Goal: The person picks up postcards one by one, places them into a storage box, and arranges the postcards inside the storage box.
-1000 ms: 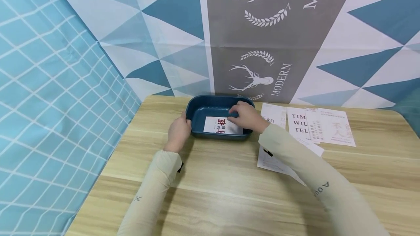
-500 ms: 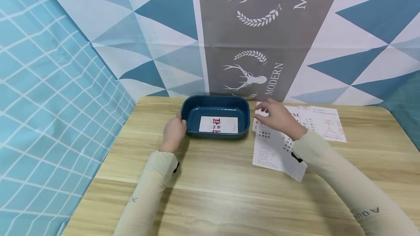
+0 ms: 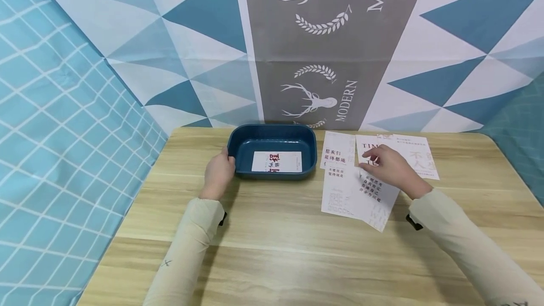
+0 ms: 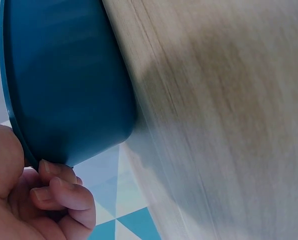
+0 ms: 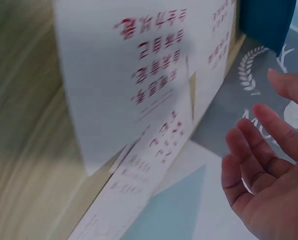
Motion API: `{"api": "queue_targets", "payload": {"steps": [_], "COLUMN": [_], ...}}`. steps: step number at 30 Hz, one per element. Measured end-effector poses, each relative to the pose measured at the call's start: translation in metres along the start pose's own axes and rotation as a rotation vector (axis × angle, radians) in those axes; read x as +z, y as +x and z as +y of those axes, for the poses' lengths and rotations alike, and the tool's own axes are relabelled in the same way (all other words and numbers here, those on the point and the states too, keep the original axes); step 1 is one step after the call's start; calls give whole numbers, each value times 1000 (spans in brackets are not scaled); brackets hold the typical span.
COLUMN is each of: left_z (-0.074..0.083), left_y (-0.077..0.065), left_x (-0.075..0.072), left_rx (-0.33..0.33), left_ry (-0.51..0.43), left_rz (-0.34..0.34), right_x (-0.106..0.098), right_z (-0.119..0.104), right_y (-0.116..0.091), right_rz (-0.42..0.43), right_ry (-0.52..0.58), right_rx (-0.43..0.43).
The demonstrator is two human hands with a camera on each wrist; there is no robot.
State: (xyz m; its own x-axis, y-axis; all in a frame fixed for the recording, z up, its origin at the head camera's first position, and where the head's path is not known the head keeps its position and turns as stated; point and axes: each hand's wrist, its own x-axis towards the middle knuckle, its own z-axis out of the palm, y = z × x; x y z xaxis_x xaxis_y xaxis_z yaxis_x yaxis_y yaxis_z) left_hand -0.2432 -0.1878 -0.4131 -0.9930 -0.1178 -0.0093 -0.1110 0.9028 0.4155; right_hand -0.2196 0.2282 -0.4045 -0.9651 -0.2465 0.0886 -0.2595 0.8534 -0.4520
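White paper cards with red, dark and pale print (image 3: pixel 342 188) lie in a messy group on the light brown table with wood lines (image 3: pixel 263 259). They are under and around my right hand (image 3: pixel 391 166), well apart from my left hand (image 3: pixel 218 174). My right fingers are apart and a bit bent, with nothing in them, over the card with big red letters (image 3: pixel 366 139). My left hand grips the left end of the long, dark blue, plastic-looking box with round corners (image 3: pixel 274 143). The box sits on the table between my hands. 1 small white paper card (image 3: pixel 289 162) lies flat inside it, near the side closest to me.

The long side of that small card runs left to right, the same way as the box. The loose cards point different ways. The crooked card (image 3: pixel 374 207) has 1 corner poking toward me.

The cards look thin and flat, and some overlap. The far-right card (image 3: pixel 425 166) has big pale gold signs. The box is smooth and a little shiny.
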Motion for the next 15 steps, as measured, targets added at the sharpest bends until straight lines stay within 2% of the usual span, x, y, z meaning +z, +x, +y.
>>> {"api": "queue_targets", "payload": {"steps": [15], "left_z": [-2], "left_y": [0], "left_x": [1], "left_rx": [27], "left_ry": [0], "left_rz": [12], "right_x": [2], "right_z": [28], "right_y": [-11], "right_rz": [-145], "right_ry": [-5], "right_rx": [144]}}
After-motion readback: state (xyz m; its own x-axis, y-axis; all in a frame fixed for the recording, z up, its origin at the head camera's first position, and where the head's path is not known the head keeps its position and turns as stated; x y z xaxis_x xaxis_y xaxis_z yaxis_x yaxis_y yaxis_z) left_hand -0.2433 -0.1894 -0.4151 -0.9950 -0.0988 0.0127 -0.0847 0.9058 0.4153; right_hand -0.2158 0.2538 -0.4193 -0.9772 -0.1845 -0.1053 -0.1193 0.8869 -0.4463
